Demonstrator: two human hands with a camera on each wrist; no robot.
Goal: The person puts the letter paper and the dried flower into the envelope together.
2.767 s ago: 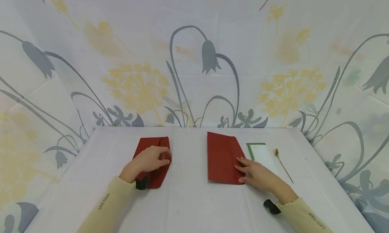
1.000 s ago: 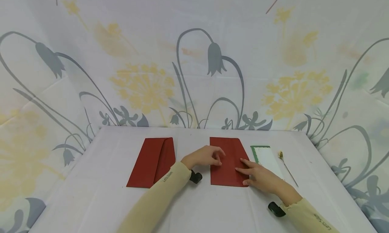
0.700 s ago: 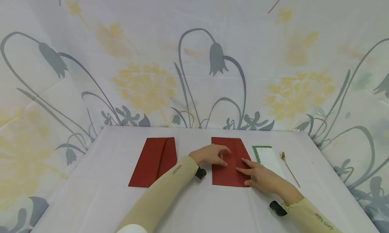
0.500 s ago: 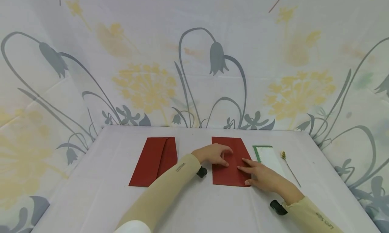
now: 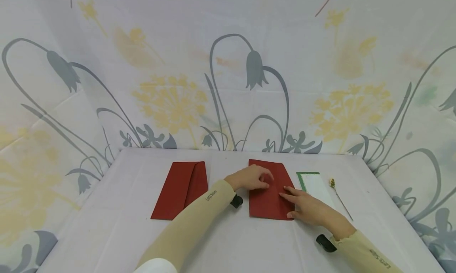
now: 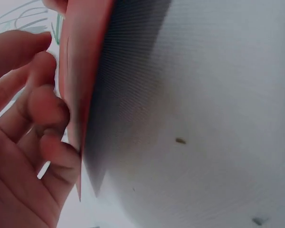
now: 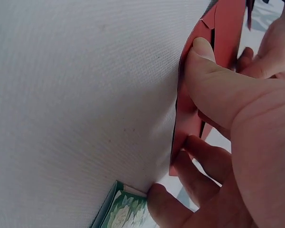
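A red envelope (image 5: pixel 265 203) lies right of centre on the table, under both hands. My left hand (image 5: pixel 252 177) is over its upper left part, fingers loosely bent and fingertips on the paper; in the left wrist view the envelope's edge (image 6: pixel 83 71) stands slightly off the cloth, above its shadow. Spread fingers of my right hand (image 5: pixel 308 207) rest on the envelope's right side, and in the right wrist view the thumb (image 7: pixel 204 61) presses near a folded edge. A second red envelope (image 5: pixel 174 188) lies at the left, partly covered by the left sleeve.
Right of the envelope lies a white card with a green border (image 5: pixel 315 186), partly behind the right hand. Farther right is a dried flower on a thin stem (image 5: pixel 336 192). A white cloth covers the table (image 5: pixel 228 241); a floral curtain (image 5: pixel 228 99) hangs behind.
My left hand has left the left envelope and crossed to the right one, then shifted slightly toward its far edge. The right hand stays on the right envelope's side.
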